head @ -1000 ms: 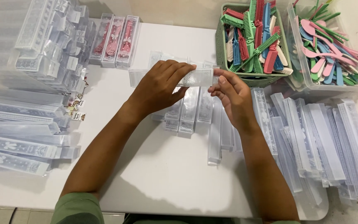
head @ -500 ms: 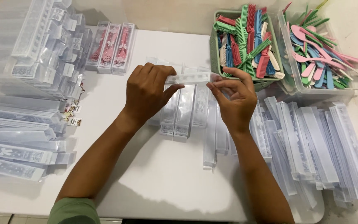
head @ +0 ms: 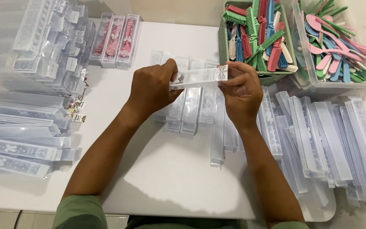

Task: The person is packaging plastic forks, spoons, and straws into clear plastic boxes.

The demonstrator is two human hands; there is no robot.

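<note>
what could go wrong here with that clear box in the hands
The clear box is thin plastic, pinched at its ends by the left hand and right hand; it may crease. A forearm could sweep the loose boxes lying beneath. The green basket of combs sits close behind the right hand and could get knocked.

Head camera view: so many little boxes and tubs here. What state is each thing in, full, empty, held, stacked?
Clear box: held level above the table by both hands, looks empty.
Left hand: gripping the box's left end.
Right hand: gripping its right end.
Green basket: full of combs.
Clear tub: full of pink, blue and green utensils.
Pink-filled boxes: packed, side by side.
Left-side boxes: stacked.
</note>
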